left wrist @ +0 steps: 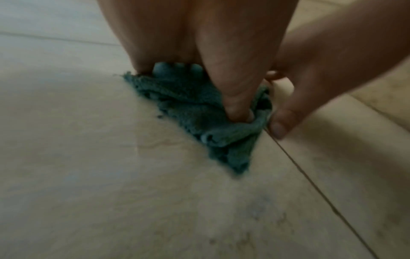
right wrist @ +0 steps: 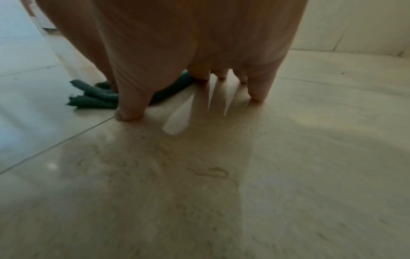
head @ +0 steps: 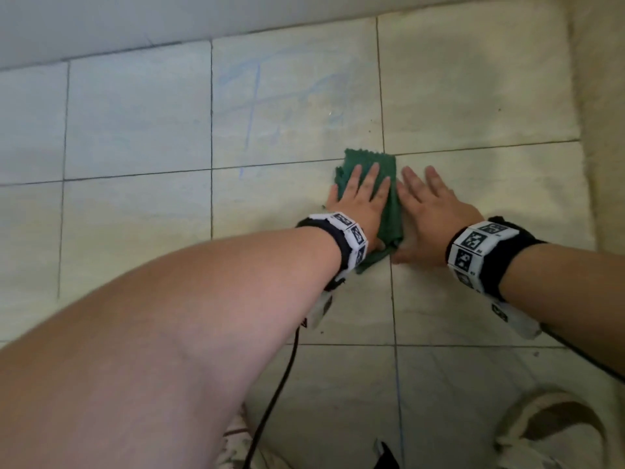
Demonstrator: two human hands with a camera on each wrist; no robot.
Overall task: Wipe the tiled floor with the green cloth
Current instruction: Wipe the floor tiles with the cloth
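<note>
A folded green cloth [head: 370, 161] lies on the pale tiled floor [head: 135, 113], over a crossing of grout lines. My left hand [head: 362, 201] lies flat on it with straight fingers pressing down. In the left wrist view its thumb [left wrist: 235, 87] digs into a bunched fold of the cloth [left wrist: 193, 108]. My right hand [head: 433, 211] rests flat on the bare tile just right of the cloth, fingers spread. Its thumb [right wrist: 131, 105] sits at the cloth's edge [right wrist: 93, 99] and holds nothing.
Faint blue scribbles [head: 253, 96] mark the tile beyond the cloth to the left. A wall base [head: 101, 22] runs along the far side. A fuzzy cream edge [head: 588, 96] borders the right. A cream shoe-like object [head: 554, 431] lies near right, and a black cable [head: 280, 384] trails from my left wrist.
</note>
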